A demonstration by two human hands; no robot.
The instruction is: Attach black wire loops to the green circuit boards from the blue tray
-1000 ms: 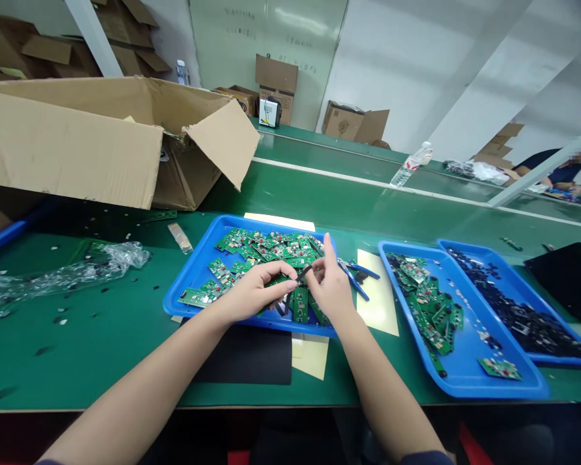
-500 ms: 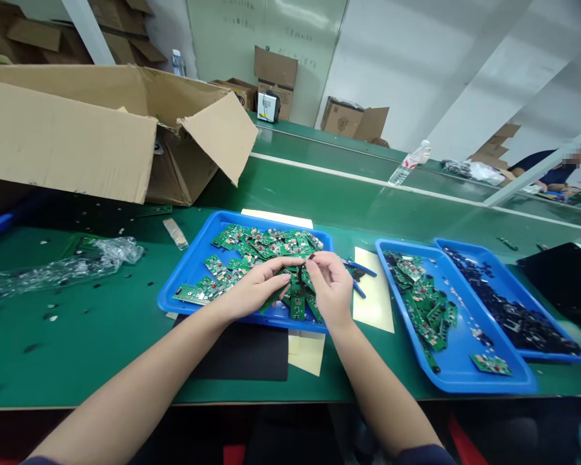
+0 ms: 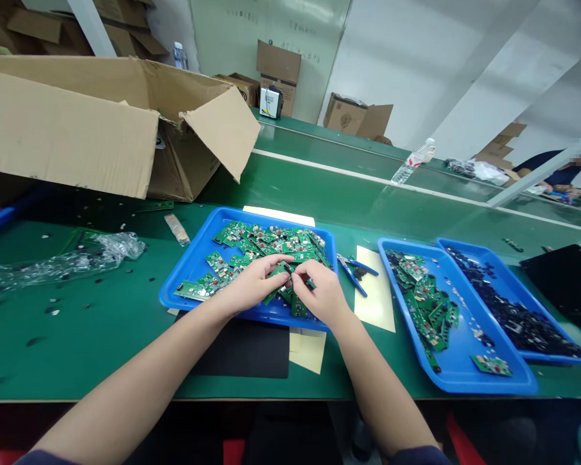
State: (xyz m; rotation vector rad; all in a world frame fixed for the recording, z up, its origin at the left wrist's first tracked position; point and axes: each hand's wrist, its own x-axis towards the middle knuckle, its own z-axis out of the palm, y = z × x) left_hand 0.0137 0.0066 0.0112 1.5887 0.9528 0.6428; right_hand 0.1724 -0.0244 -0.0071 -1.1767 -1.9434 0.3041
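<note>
Above the near part of a blue tray [image 3: 174, 284] full of green circuit boards [image 3: 271, 239], my left hand [image 3: 259, 284] pinches a small green circuit board [image 3: 281, 267]. My right hand [image 3: 319, 290] meets it from the right, thumb and fingertips closed at the board's end by a small dark part. Whether the right fingers hold that part or only press on it is too small to tell. Blue-handled pliers [image 3: 356, 274] lie right of the tray, partly on a yellow sheet [image 3: 380, 303].
Right of the yellow sheet stand a blue tray [image 3: 494, 381] with boards and another [image 3: 532, 290] with black parts. An open cardboard box [image 3: 68, 135] and plastic wrap [image 3: 111, 252] are at left. A bottle [image 3: 411, 163] stands behind; a person [image 3: 545, 169] is far right.
My right hand has moved slightly left and down, leaving the pliers more exposed. The small board between my hands now shows more clearly.
</note>
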